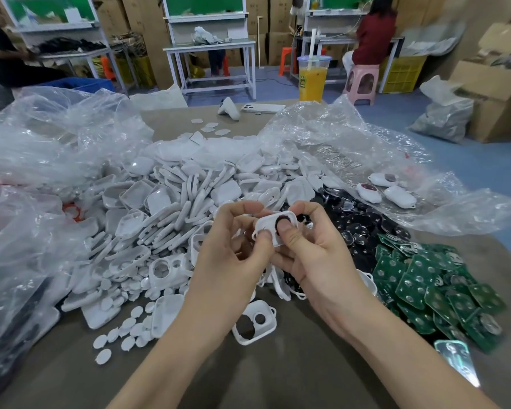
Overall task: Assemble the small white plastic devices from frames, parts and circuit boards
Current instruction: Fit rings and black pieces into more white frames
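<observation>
Left hand [230,261]: fingers curled; thumb and forefinger pinched the near end of a white frame [266,226].
Right hand [316,258]: fingers curled under the same frame; thumb pressed on a black round part [278,222] seated in it.
Frame position: held off the table [278,373], over the middle of the spread parts.
Just below: second frame [260,305], lying flat, two holes showing.
Left: heap of white shells [174,196]; loose white discs [124,335] nearer.
Right: black discs [363,228], then green circuit boards [431,287].
Far right: three assembled devices [400,196] on a clear plastic bag [351,149].
</observation>
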`<state>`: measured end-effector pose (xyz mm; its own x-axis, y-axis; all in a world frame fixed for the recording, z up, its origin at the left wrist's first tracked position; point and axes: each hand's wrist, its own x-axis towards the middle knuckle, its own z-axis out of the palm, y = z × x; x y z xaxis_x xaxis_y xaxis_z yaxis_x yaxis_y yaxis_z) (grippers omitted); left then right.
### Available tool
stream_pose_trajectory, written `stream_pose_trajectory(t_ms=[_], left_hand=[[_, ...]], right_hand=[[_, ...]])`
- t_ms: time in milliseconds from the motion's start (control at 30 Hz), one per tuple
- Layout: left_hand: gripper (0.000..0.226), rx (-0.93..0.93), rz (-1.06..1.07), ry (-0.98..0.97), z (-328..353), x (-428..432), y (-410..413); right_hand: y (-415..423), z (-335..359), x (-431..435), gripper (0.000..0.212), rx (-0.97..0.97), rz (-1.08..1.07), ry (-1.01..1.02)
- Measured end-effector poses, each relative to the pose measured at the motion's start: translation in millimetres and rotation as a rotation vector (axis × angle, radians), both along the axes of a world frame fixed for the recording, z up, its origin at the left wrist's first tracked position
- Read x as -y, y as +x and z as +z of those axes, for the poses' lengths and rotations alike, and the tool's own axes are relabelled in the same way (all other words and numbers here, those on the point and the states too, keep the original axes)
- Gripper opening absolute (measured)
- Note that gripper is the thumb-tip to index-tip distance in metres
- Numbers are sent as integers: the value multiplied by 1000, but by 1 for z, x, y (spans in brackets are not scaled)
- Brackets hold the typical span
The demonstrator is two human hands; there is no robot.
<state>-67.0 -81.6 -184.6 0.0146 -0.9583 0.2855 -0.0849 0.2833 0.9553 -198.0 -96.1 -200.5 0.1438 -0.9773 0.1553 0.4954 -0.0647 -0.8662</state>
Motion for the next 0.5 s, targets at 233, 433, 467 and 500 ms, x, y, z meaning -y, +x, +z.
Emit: stream_pose_trajectory(t_ms=[233,433,467,500], left_hand=[[26,31,22,-25,-6,0,-2],[23,72,-9,-24,-3,-1,1],[23,78,-14,-20,-2,-1,2],[24,83,-19,-15,-1,-1,3]], right_hand=[[2,0,-1,17,-19,32,-13],[0,2,-4,11,-14,31,-38],[0,3,-4,10,-15,34,-46],[0,3,-5,10,-17,37,-51]])
